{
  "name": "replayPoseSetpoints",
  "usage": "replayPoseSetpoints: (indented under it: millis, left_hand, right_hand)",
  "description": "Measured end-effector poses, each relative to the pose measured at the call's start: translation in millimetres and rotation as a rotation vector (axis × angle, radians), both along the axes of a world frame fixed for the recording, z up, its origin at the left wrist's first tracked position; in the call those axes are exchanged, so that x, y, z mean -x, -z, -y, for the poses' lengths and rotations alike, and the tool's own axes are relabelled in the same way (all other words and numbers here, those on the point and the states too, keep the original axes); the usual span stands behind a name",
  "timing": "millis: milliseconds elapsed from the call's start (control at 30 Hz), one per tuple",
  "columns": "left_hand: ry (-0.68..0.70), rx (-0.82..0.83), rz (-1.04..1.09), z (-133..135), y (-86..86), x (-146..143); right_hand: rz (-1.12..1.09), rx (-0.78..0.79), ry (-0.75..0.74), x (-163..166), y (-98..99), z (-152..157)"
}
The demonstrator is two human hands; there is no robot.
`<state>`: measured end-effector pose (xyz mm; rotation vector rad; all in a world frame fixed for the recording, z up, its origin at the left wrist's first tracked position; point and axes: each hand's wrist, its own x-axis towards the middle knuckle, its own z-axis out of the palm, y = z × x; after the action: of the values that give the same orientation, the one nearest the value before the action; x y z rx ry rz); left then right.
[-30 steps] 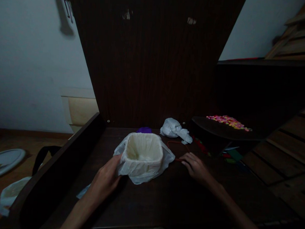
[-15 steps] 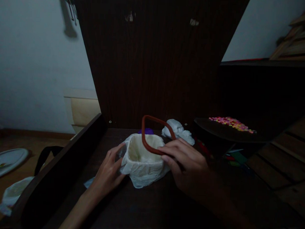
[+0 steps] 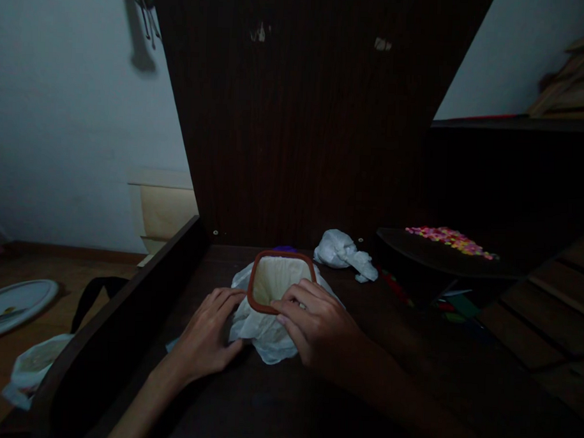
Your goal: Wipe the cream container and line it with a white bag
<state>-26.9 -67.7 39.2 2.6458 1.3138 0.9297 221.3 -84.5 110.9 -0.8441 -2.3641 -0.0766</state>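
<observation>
A small square bin with a white plastic bag point(image 3: 268, 338) as its liner stands on the dark wooden surface. A reddish-brown rim ring point(image 3: 252, 288) lies over the top of the bin, around its mouth. With fingers and thumb, my right hand point(image 3: 319, 322) pinches the ring's near right part. My left hand point(image 3: 206, 334) is open at the bin's left side; its fingertips touch the liner beside the ring, and the thumb is spread apart. The palm side of my right hand is hidden.
A crumpled white plastic bag point(image 3: 343, 251) lies behind on the right. Pink and yellow small pieces point(image 3: 449, 240) cover a dark corner shelf point(image 3: 401, 248). A raised wooden edge point(image 3: 140, 303) runs along the left. On the floor are a white oval lid-like object point(image 3: 18, 305) and another bag-lined container point(image 3: 38, 363).
The rim ring has come down from a tilted position above the bin onto its mouth. My right hand has moved down and left with it. My left hand stays beside the bin.
</observation>
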Motion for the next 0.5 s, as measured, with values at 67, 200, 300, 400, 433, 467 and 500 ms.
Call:
replayPoseSetpoints:
  millis: [67, 200, 300, 400, 433, 467, 500]
  left_hand:
    - [0.016, 0.030, 0.004, 2.7, -7.3, 5.4]
    - [0.107, 0.091, 0.107, 3.6, -22.4, 16.9]
    - [0.149, 0.120, 0.215, -1.0, -32.1, 16.9]
    - [0.188, 0.186, 0.357, -11.2, -39.6, 6.1]
    - [0.208, 0.219, 0.391, -15.6, -41.4, 1.1]
    - [0.229, 0.252, 0.412, -20.4, -42.9, -4.2]
    - [0.248, 0.282, 0.421, -25.2, -43.9, -9.2]
  right_hand:
    - [-0.062, 0.006, 0.000, -7.1, -8.8, 0.0]
    - [-0.170, 0.079, 0.047, -33.2, -27.2, -13.4]
    - [-0.155, 0.191, 0.041, -54.3, -29.4, -33.4]
    - [-0.133, 0.356, -0.013, -65.3, -20.4, -51.2]
    - [-0.127, 0.410, -0.032, -66.3, -16.7, -55.1]
    - [-0.124, 0.456, -0.046, -66.2, -13.3, -57.8]
    - [-0.122, 0.493, -0.055, -65.2, -10.4, -59.5]
